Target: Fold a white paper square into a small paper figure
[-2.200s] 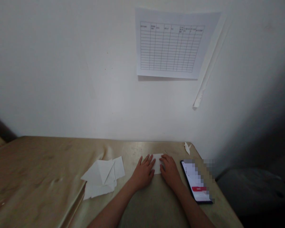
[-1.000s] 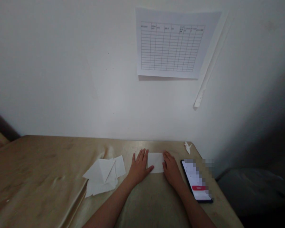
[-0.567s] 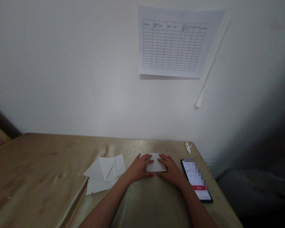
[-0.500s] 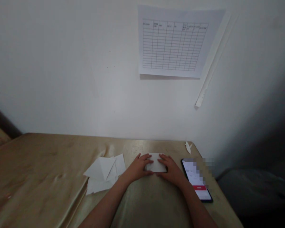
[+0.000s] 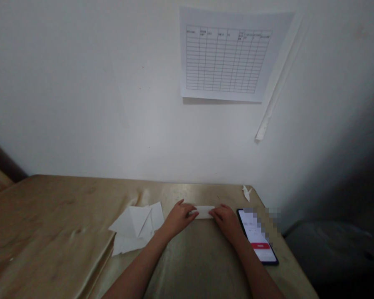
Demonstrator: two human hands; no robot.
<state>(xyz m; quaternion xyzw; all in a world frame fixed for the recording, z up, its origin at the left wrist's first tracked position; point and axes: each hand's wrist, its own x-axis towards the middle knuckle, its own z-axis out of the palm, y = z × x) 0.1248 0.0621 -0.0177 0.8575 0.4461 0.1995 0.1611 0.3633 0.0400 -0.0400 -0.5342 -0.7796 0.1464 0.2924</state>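
A small white paper [image 5: 203, 212], folded into a narrow strip, lies on the tan table [image 5: 50, 232] near the wall. My left hand [image 5: 178, 217] pinches the strip's left end, fingers curled onto it. The right end is held by my right hand [image 5: 226, 219], its fingers bent over the paper. Both forearms reach in from the bottom edge.
A pile of white folded sheets [image 5: 137, 227] lies left of my hands. A phone [image 5: 258, 241] with a lit screen rests at the right, near the table edge. A small folded paper figure [image 5: 246, 192] sits by the wall. A printed grid sheet [image 5: 226, 58] hangs on the wall.
The paper went from a flat square to a narrow strip. My hands moved from pressing flat beside it to gripping its two ends.
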